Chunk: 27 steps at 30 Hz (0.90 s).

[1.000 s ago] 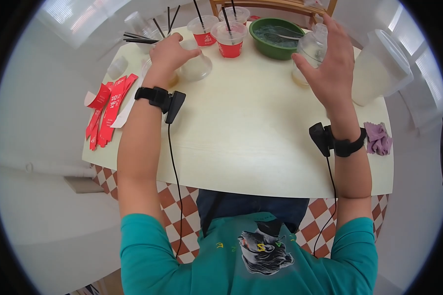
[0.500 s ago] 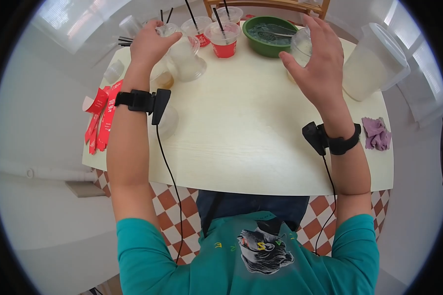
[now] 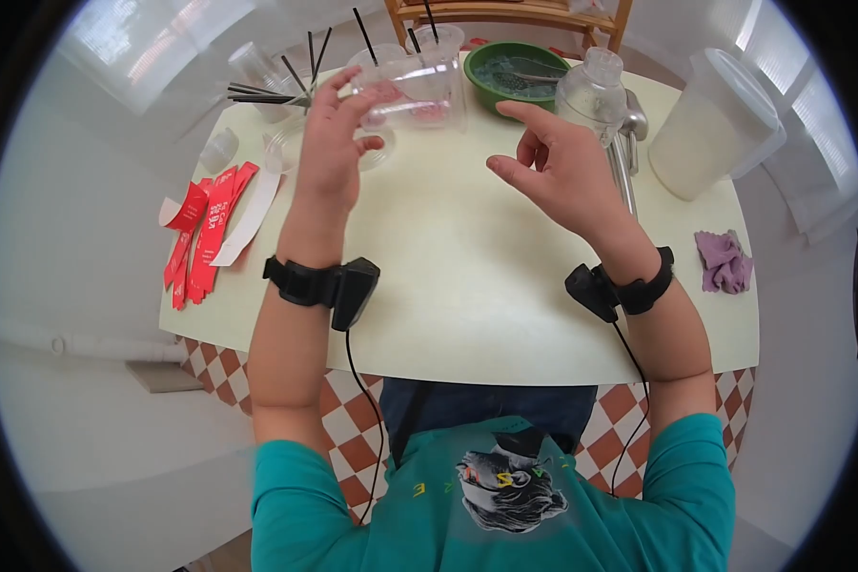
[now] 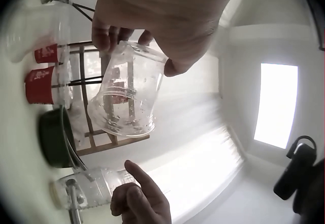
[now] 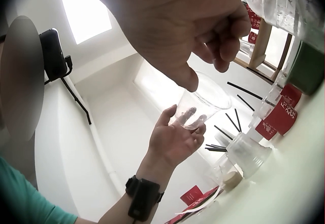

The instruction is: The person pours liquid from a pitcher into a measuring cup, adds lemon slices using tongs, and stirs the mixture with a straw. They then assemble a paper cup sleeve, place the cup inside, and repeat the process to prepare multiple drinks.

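My left hand (image 3: pixel 332 143) grips a clear plastic cup (image 3: pixel 412 91) by its base end, fingers and thumb around it. The cup lies on its side in the air, its wide mouth turned to the right, and droplets cling to its wall in the left wrist view (image 4: pixel 124 89). Nothing is in my right hand (image 3: pixel 562 176); its index finger and thumb reach out toward the cup while the other fingers bend loosely. Just behind the right hand stands a clear shaker bottle (image 3: pixel 593 100), beside a long-handled metal utensil (image 3: pixel 627 153).
Red-sleeved cups (image 5: pixel 281 117) with black straws stand at the back, near a green basin (image 3: pixel 496 91) of water. A tall translucent pitcher (image 3: pixel 710 129) and a purple cloth (image 3: pixel 723 262) are on the right. Red paper sleeves (image 3: pixel 221 214) and black straws (image 3: pixel 257 95) occupy the left.
My left hand has brought the clear cup away from the left-hand cups toward the middle and tipped it sideways. My right hand has come away from the shaker bottle, moving inward and closer to me.
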Motion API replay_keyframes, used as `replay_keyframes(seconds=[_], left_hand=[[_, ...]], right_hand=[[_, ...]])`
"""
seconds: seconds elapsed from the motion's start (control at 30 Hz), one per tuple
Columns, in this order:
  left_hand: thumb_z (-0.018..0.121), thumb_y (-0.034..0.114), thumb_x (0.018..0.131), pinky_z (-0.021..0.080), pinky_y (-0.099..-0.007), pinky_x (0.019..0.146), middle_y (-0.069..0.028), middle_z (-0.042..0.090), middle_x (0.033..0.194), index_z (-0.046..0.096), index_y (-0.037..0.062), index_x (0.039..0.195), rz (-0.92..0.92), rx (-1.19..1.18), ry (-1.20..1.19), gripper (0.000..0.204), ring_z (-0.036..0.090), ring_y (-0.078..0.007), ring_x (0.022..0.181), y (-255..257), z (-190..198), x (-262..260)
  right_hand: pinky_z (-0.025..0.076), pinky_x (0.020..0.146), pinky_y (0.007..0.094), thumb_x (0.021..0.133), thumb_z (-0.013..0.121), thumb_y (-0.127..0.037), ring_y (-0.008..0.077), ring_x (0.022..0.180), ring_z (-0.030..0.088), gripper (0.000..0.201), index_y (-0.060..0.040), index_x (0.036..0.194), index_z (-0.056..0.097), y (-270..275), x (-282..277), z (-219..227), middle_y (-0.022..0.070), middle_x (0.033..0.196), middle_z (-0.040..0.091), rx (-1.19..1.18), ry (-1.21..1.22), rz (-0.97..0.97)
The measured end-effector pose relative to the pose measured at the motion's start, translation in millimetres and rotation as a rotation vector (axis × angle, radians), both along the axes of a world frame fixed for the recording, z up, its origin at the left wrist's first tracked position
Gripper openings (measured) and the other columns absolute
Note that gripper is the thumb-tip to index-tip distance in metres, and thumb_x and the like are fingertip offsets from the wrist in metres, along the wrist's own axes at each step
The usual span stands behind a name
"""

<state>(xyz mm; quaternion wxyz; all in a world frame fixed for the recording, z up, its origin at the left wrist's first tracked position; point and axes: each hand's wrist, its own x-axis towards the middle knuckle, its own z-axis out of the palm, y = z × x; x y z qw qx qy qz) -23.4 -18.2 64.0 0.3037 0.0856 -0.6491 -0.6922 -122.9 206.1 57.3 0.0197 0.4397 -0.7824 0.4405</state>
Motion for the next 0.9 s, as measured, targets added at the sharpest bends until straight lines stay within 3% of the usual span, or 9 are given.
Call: replay_keyframes(seconds=[0.07,0.2,0.27,0.37,0.53,0.67,0.9], left_hand=[[0.056,0.026,0.091,0.046,-0.0285,0.074,-0.0048,0.061,0.108,0.048,0.0077,0.125,-0.169,0.183,-0.004,0.040,0.057,-0.0123,0.094,17.3,-24.6,-2.5],[0.057,0.027,0.090,0.047,-0.0302,0.076,-0.0040,0.061,0.110,0.048,0.0071,0.124,-0.347,0.382,-0.007,0.040,0.058,-0.0128,0.095,25.1,-53.5,-8.3],[0.054,0.025,0.092,0.049,-0.0296,0.080,-0.0076,0.060,0.117,0.046,0.0066,0.130,-0.373,0.273,-0.112,0.042,0.059,-0.0167,0.103,21.9,-60.0,-9.1],[0.060,0.021,0.089,0.048,-0.0290,0.081,-0.0070,0.060,0.114,0.050,0.0035,0.126,-0.285,0.089,-0.276,0.041,0.058,-0.0145,0.100,20.3,-63.1,-9.4],[0.069,0.014,0.083,0.047,-0.0270,0.082,-0.0041,0.060,0.106,0.057,0.0019,0.117,-0.242,-0.146,-0.299,0.038,0.057,-0.0113,0.094,17.1,-75.0,-12.3],[0.072,0.011,0.081,0.047,-0.0250,0.082,-0.0026,0.060,0.103,0.059,0.0024,0.112,-0.234,-0.254,-0.311,0.035,0.056,-0.0106,0.091,21.4,-73.0,-11.2],[0.073,0.009,0.079,0.047,-0.0250,0.083,-0.0021,0.060,0.101,0.059,0.0023,0.110,-0.273,-0.229,-0.315,0.034,0.056,-0.0107,0.092,23.1,-75.3,-10.6]], right_hand=[[0.046,0.057,0.0319,0.077,0.073,-0.022,0.0184,0.058,0.056,0.043,-0.0074,0.117,0.063,-2.6,-0.8,-4.6,0.0038,0.064,0.058,0.001,-0.014,-0.002],[0.046,0.057,0.0328,0.078,0.071,-0.016,0.0214,0.060,0.058,0.019,-0.0084,0.096,0.069,-2.8,-8.2,-12.9,0.0058,0.067,0.060,-0.089,0.084,-0.033],[0.046,0.057,0.0337,0.078,0.070,-0.013,0.0226,0.061,0.059,0.011,-0.0081,0.088,0.070,-2.4,-10.2,-12.7,0.0059,0.067,0.061,-0.129,0.159,-0.060],[0.046,0.056,0.0355,0.077,0.070,-0.011,0.0236,0.066,0.061,0.004,-0.0076,0.077,0.068,-1.7,-10.5,-10.4,0.0041,0.068,0.061,-0.080,0.358,-0.086],[0.046,0.056,0.0374,0.067,0.066,-0.004,0.0241,0.066,0.059,0.004,-0.0083,0.067,0.065,-6.4,-5.7,-15.6,0.0046,0.064,0.056,0.116,0.681,-0.101],[0.047,0.056,0.0381,0.064,0.063,-0.002,0.0250,0.065,0.059,0.005,-0.0073,0.064,0.064,-7.9,-2.7,-17.6,0.0058,0.063,0.055,0.118,0.715,-0.085],[0.047,0.058,0.0395,0.066,0.061,-0.002,0.0276,0.067,0.060,0.008,-0.0065,0.068,0.067,-5.1,-6.9,-20.7,0.0083,0.065,0.058,0.223,0.667,-0.062]])
